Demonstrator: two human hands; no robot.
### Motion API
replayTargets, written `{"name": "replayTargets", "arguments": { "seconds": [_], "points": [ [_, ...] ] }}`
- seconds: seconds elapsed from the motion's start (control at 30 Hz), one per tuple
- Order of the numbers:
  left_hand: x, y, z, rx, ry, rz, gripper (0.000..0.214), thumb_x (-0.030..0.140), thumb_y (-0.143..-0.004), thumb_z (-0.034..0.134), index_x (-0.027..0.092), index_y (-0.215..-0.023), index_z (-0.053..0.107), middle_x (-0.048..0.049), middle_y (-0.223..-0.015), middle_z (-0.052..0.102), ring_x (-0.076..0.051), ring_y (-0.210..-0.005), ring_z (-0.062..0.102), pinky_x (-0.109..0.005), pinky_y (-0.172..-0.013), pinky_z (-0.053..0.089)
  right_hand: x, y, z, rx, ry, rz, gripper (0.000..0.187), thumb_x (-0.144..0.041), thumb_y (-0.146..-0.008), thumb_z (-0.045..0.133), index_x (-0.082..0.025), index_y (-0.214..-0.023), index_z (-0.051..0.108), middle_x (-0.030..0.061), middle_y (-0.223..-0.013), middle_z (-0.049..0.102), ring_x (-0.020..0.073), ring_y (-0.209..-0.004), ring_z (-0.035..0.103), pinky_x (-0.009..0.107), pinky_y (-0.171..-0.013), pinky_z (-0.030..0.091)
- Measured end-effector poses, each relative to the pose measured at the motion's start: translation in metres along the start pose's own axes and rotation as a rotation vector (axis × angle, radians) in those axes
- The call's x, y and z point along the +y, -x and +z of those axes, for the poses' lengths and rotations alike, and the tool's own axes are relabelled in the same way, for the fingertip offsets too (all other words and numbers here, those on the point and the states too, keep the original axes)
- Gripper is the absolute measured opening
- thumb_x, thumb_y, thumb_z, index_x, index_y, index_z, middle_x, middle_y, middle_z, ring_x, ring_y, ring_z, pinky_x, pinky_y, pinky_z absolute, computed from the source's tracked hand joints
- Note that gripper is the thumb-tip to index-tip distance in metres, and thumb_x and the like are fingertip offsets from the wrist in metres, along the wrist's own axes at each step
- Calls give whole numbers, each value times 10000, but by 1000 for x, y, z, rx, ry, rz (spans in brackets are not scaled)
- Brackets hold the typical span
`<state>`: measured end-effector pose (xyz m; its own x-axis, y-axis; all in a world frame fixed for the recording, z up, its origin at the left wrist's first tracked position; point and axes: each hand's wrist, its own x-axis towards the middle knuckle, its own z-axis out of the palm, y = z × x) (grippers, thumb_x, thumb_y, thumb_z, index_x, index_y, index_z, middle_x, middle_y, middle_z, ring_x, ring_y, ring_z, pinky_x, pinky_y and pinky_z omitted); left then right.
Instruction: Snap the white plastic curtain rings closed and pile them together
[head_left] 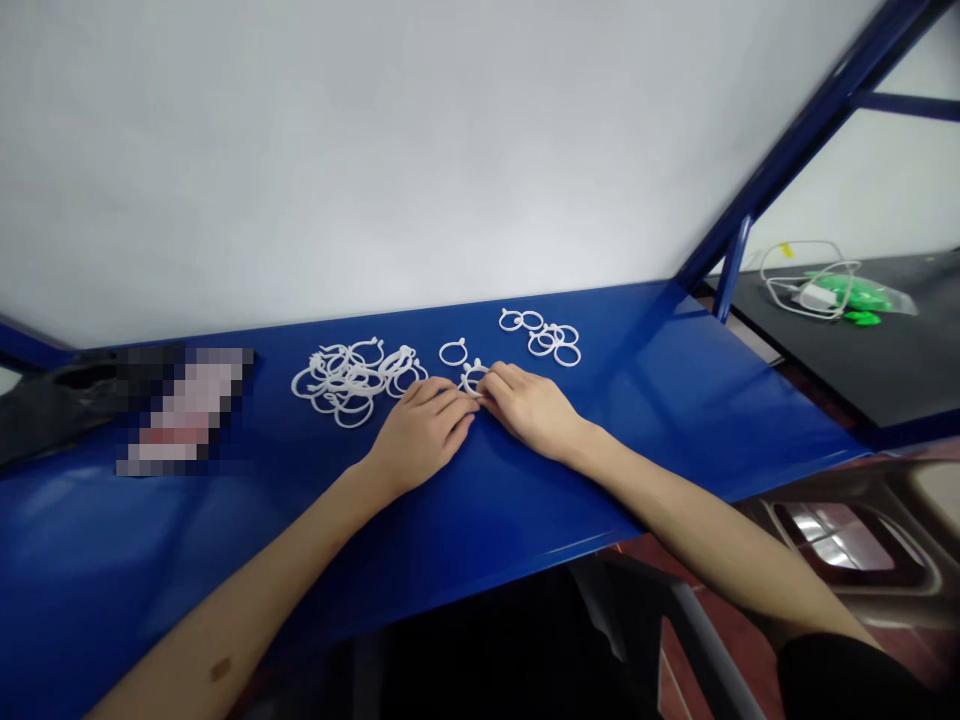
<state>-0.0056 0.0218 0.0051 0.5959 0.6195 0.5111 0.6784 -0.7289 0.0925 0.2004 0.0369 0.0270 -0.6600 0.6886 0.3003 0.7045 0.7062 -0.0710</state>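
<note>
Touched a white ring (472,376) at mid-frame with the flat, uncurled fingers (459,402) of the left hand (424,430); covered its right edge with the bent fingers of the right hand (532,408). Could not tell whether the right truly pinched it or only pressed on it. Found the ring lying flat on the counter (675,400), just above the meeting fingertips, with no long axis beyond a small tab on its upper rim; reached about equally by both hands. Counted one ring at the fingers, possibly a second beneath. Counted one lone ring (453,352) just up-left of it, apart. Counted about six in a cluster (541,337) up-right, nearer the right hand, some touching. Gave up counting the tangled pile (351,380) left of the left hand: likely over a dozen. Saw a blurred patch (180,410) at far left, and a white cable (806,275) with green bits (855,295) on a black table (862,370) at right.
</note>
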Motion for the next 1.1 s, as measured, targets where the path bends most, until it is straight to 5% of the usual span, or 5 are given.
{"name": "replayTargets", "arguments": {
  "seconds": [0.13, 0.23, 0.4, 0.77, 1.1],
  "points": [
    [-6, -2, -9, 115, -40, -136, 161, 213, -956, 506, 203, -966, 667, -48, -890, 714, -233, -906, 611, -408, -892, 484, 0, -2, 4, 23, -24, -62, 282, -265, -1069, 368, -135, -985, 604, 113, -974, 634, 211, -865, 519, 335, -763, 434],
    [-13, 0, -10, 65, -76, -202, 166, 260, -936, 550, 199, -1052, 652, -58, -924, 725, -267, -959, 608, -440, -900, 469, -1, -5, 12, 9, -24, -117, 289, -282, -1069, 369, -139, -995, 610, 111, -968, 631, 217, -870, 514, 348, -783, 442],
    [-16, 5, -1, -63, -99, -153, 273, 351, -956, 548, 199, -1166, 632, -77, -994, 737, -290, -1006, 592, -459, -898, 445, 1, -7, 22, -19, -35, -142, 271, -275, -1065, 378, -123, -1053, 602, 116, -990, 630, 220, -857, 519, 364, -806, 459],
    [-12, 5, 6, -80, -47, -220, 307, 300, -968, 545, 192, -1254, 581, -73, -1081, 735, -269, -1066, 593, -427, -965, 435, -1, -6, 14, -79, 49, -92, 287, -240, -1065, 381, -118, -1084, 640, 114, -1000, 634, 206, -840, 533, 363, -819, 463],
    [-11, 5, 8, -57, -80, -248, 232, 264, -958, 555, 179, -1163, 622, -74, -1058, 737, -265, -1052, 600, -422, -950, 448, 9, -6, 8, -135, -105, -100, 175, -175, -1029, 475, -125, -1020, 643, 97, -1011, 637, 201, -898, 557, 318, -788, 465]
  ]
}}
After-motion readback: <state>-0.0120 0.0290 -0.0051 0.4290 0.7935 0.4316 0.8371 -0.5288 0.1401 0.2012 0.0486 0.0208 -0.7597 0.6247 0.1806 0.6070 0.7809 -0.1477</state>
